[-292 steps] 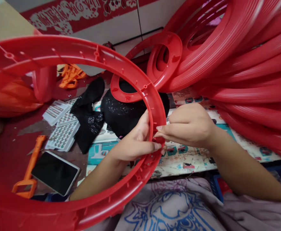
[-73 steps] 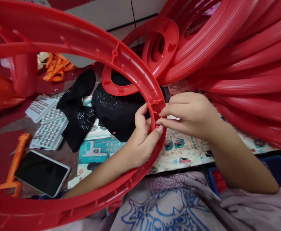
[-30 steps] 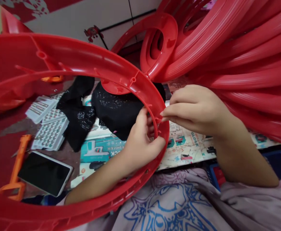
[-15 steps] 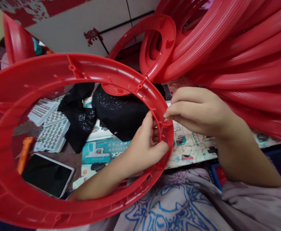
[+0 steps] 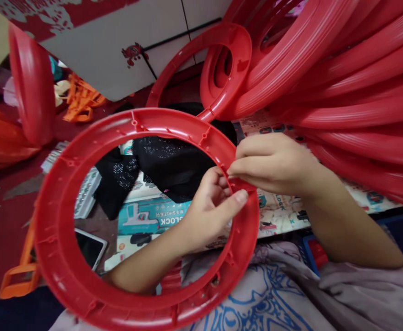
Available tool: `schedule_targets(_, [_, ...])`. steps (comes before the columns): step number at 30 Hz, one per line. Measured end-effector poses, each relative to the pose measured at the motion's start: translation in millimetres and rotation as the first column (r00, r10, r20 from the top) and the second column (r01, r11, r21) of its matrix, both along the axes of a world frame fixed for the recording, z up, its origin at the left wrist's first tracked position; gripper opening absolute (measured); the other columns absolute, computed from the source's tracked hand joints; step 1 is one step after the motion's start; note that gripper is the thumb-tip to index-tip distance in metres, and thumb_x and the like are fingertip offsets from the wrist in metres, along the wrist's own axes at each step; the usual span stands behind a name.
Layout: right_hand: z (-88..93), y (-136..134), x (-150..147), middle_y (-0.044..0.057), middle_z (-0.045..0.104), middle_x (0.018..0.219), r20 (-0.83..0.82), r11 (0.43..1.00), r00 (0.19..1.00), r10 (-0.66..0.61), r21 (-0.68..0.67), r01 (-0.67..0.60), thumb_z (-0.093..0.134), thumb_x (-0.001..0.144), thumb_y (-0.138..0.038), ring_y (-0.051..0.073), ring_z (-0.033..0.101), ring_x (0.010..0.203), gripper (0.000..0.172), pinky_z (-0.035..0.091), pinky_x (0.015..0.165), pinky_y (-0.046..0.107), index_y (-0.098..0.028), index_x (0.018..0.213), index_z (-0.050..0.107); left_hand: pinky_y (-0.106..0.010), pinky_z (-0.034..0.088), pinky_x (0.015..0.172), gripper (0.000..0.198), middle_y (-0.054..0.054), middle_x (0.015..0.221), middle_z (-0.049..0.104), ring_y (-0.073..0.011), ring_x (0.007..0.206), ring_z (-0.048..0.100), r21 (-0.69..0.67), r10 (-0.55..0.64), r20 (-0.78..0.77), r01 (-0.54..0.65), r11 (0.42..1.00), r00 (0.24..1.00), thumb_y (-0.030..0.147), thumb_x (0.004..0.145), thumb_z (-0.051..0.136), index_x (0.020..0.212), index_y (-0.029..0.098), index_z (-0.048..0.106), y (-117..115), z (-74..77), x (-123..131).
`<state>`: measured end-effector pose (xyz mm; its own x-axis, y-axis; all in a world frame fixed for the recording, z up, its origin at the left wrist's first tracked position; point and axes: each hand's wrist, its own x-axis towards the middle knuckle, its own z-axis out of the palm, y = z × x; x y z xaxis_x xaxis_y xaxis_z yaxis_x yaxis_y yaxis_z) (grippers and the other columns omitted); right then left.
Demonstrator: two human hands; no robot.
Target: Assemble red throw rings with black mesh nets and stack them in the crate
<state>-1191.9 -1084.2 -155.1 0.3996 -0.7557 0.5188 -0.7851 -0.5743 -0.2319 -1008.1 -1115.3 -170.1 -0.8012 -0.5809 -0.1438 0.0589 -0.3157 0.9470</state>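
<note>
Beside the pile of red hoops (image 5: 342, 92) at your right, a red ring (image 5: 59, 239) stands tilted over your lap (image 5: 256, 294); your left hand (image 5: 208, 216) reaches through it and clamps its right rim, and your right hand (image 5: 273, 163) pinches fingertips together on that rim.

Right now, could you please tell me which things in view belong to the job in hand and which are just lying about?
In hand: red plastic ring, gripped by the left hand, with the right hand pinching its inner rim.
Lying about: black mesh fabric, toy-gun box, tablet, orange plastic parts, grey parts trays, stacked red rings (untouched).
</note>
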Motion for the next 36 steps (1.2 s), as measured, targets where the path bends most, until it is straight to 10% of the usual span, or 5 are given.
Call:
schedule_targets(7, [-11.0, -2.6, 6.2, -0.003, 0.053, 0.064, -0.009, 0.990, 0.997, -0.080, -0.121, 0.078, 0.052, 0.095, -0.031, 0.008, 0.042, 0.055, 0.024, 0.020, 0.050, 0.025, -0.021, 0.085, 0.072, -0.017, 0.049, 0.060, 0.042, 0.005, 0.083, 0.065, -0.0074, 0.068, 0.062, -0.050, 0.181, -0.003, -0.181, 0.982, 0.983, 0.012, 0.076, 0.063, 0.110, 0.021, 0.040, -3.5, 2.4, -5.0])
schedule_targets(21, [-1.8, 0.5, 3.8, 0.003, 0.060, 0.079, 0.063, 0.993, 0.998, -0.019, -0.115, 0.026, 0.050, 0.095, -0.020, 0.011, 0.053, 0.069, 0.022, 0.041, 0.060, 0.022, -0.015, 0.084, 0.068, -0.037, 0.045, 0.087, 0.034, -0.006, 0.109, 0.051, -0.0187, 0.099, 0.054, -0.498, 0.033, 0.206, 0.076, 0.864, 0.978, 0.017, 0.087, 0.048, 0.117, 0.018, 0.031, -7.1, -12.1, 8.2])
schedule_targets(31, [8.4, 5.9, -2.4, 0.001, 0.063, 0.079, 0.140, 0.997, 0.989, 0.046, 0.049, -0.053, 0.054, 0.091, -0.014, 0.009, 0.055, 0.069, 0.015, 0.040, 0.059, 0.021, -0.015, 0.084, 0.068, -0.041, 0.043, 0.097, 0.050, -0.015, 0.128, 0.047, -0.0238, 0.116, 0.051, -0.552, -0.153, 0.243, 0.266, 0.791, 0.958, 0.013, 0.083, 0.049, 0.125, 0.017, 0.022, -5.3, -2.3, 5.9])
schedule_targets(36, [14.8, 8.8, -4.3, -0.002, 0.056, 0.065, 0.246, 0.993, 0.969, 0.026, 0.105, -0.054, 0.060, 0.090, -0.022, 0.008, 0.049, 0.059, 0.020, 0.036, 0.057, 0.023, -0.016, 0.071, 0.064, -0.036, 0.043, 0.094, 0.045, -0.010, 0.124, 0.050, -0.0209, 0.111, 0.053, -0.435, -0.152, 0.233, 0.242, 0.867, 0.961, 0.015, 0.086, 0.050, 0.125, 0.018, 0.028, -5.0, -3.0, 8.9])
